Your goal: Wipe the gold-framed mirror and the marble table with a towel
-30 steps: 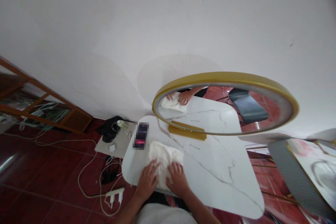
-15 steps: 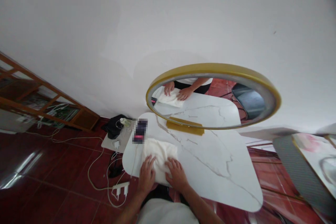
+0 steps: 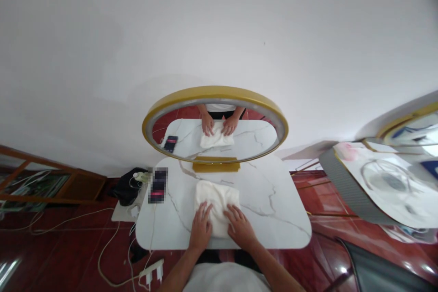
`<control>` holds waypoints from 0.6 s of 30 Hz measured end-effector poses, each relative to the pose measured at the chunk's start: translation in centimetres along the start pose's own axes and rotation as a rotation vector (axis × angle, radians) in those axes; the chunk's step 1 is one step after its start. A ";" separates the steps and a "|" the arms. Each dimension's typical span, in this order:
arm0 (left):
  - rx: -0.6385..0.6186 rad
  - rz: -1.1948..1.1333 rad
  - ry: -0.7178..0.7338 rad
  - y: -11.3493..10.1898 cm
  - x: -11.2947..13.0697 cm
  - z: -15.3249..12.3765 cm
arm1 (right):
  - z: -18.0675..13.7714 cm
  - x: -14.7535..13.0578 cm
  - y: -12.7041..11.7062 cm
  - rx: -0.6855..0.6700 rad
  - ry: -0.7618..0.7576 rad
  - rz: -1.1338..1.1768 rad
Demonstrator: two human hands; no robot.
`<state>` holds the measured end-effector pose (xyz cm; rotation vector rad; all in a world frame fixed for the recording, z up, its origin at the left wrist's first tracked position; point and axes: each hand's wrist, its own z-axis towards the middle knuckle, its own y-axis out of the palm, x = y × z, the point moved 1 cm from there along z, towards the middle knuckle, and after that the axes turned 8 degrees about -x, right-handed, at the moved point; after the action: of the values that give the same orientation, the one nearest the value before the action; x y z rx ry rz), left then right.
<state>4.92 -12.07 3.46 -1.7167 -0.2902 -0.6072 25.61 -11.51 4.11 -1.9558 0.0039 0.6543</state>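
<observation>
Cream towel (image 3: 216, 200), folded and rumpled, lies mid-table near edge.

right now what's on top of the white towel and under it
The left hand and right hand press flat on the near edge of the white towel. It lies on the marble table; anything beneath the cloth is hidden.

A plain white wall (image 3: 219, 23) rose behind the oval gold-framed mirror (image 3: 215, 93), which stood on a white marble-veined desk (image 3: 277, 223). Left of the mirror lay a glossy dark red tiled floor (image 3: 51, 251) and a low wooden-framed shelf (image 3: 78, 187); lower right, a dark chair (image 3: 386, 269).
</observation>
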 end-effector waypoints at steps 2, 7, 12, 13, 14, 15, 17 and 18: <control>-0.004 0.002 -0.004 0.2 0.6 1.0 | 0.8 0.2 -0.3 0.010 0.031 -0.018; -0.027 -0.007 0.026 -0.3 0.7 3.8 | 3.6 0.7 -1.1 0.050 0.076 -0.018; -0.076 -0.036 0.014 -1.0 0.3 6.3 | 6.1 1.5 -2.0 0.075 0.069 -0.024; -0.080 -0.037 0.013 -1.0 0.3 6.5 | 6.4 1.6 -2.2 0.078 0.065 -0.027; -0.082 -0.035 0.010 -1.1 0.3 6.7 | 6.5 1.7 -2.4 0.079 0.058 -0.031; -0.082 -0.033 0.004 -1.1 0.3 6.8 | 6.5 1.7 -2.6 0.079 0.048 -0.035; -0.077 -0.029 -0.009 -1.2 0.5 6.8 | 6.0 2.0 -3.0 0.079 0.024 -0.046; -0.079 -0.028 -0.014 -1.1 0.7 6.8 | 5.5 2.3 -3.0 0.079 0.014 -0.050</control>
<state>6.50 -5.38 3.87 -1.7959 -0.3041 -0.6340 25.98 -4.88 3.86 -1.8784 -0.0100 0.5991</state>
